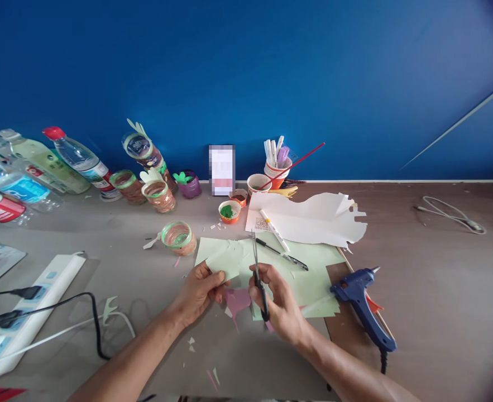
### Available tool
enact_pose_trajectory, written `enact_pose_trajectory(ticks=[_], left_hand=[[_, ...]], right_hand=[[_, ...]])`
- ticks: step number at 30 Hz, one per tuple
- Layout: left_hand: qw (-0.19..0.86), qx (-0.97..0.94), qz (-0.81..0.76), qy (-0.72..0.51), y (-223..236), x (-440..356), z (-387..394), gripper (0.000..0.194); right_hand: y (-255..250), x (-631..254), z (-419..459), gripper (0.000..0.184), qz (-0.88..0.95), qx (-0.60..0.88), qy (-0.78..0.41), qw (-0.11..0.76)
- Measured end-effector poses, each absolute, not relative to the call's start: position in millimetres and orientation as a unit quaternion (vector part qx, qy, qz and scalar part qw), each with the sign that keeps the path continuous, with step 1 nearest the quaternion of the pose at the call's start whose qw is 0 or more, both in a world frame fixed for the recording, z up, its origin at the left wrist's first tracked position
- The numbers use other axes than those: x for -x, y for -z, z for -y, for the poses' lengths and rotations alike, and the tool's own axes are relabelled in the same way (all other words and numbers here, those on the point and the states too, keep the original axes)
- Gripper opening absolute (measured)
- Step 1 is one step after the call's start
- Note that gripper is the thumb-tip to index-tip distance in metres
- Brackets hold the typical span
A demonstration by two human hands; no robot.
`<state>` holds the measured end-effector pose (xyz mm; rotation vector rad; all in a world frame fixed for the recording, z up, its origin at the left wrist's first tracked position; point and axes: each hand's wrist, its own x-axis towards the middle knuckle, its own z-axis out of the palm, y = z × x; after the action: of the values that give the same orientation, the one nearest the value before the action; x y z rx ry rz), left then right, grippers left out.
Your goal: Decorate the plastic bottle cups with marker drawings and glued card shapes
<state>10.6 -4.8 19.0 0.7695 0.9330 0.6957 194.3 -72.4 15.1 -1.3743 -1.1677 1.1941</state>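
Note:
Between thumb and fingers, my left hand (202, 290) pinches a piece of pale green paper (226, 261). My right hand (277, 298) grips black-handled scissors (261, 293), whose blades point away from me, a little right of the paper piece. Under both lies a larger pale green sheet (309, 293). A scrap of pink paper (238, 300) rests below the held piece. Just beyond the scissors are a black pen (282, 254) and a white marker (274, 230). A brown jar with a green rim (179, 238) stands left of the sheet.
A blue glue gun (363, 304) lies at right. The power strip (37, 312) and its cables occupy the left, with several bottles (82, 162) behind. Decorated jars (159, 195), a phone (221, 170), paint cups (229, 212) and a marker cup (277, 170) line the wall.

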Motion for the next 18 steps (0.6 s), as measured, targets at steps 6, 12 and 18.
enact_pose_trajectory(ticks=[6, 12, 18], left_hand=[[0.764, -0.327, -0.428, -0.354, -22, -14, 7, 0.041], [0.772, -0.345, -0.422, -0.326, -18, -17, 10, 0.045], [0.783, -0.410, -0.387, -0.265, -11, -17, 15, 0.040]], right_hand=[[-5, -190, 75, 0.027, 0.545, 0.583, -0.419, 0.432], [1, -185, 75, 0.029, 0.496, 0.577, -0.409, 0.504], [0, -182, 75, 0.031, 0.474, 0.585, -0.402, 0.522]])
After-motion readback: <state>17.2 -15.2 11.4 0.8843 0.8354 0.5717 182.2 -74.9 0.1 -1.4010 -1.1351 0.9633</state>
